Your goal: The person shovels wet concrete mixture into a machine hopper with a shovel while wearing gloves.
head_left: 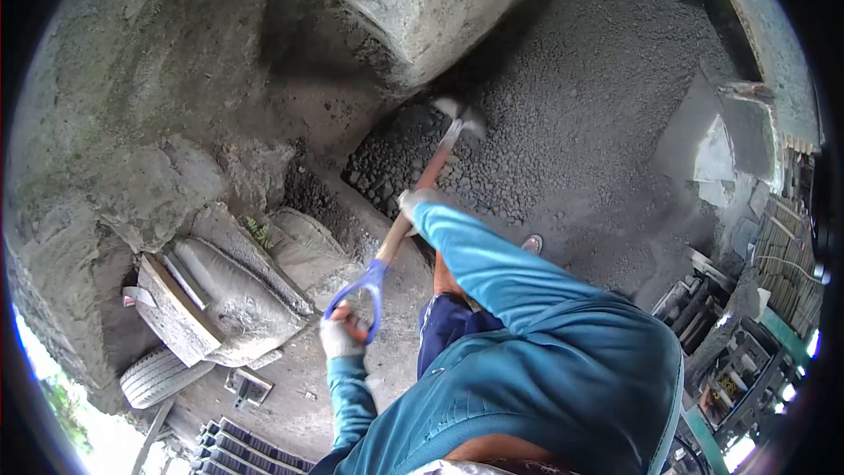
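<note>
A shovel (pixel 397 233) with a wooden shaft and a blue D-shaped handle slants across the middle of the view. My left hand (pixel 343 334), in a pale glove with the fingertips bare, is wrapped round the D-handle's grip. Farther up, my gloved right hand (pixel 413 204) closes round the shaft. The shovel's metal blade (pixel 462 117), smeared by motion, is at the dark gravel (pixel 396 158), near the foot of a large concrete-like block (pixel 400 22).
Grey sandy material (pixel 598 79) spreads to the right of the blade. A low ledge (pixel 352 202) borders the gravel on the left. Boards and a sack-like bundle (pixel 237 299) lie at left above a tyre (pixel 163 378). Bundled sticks (pixel 782 242) and machinery (pixel 738 369) stand at right.
</note>
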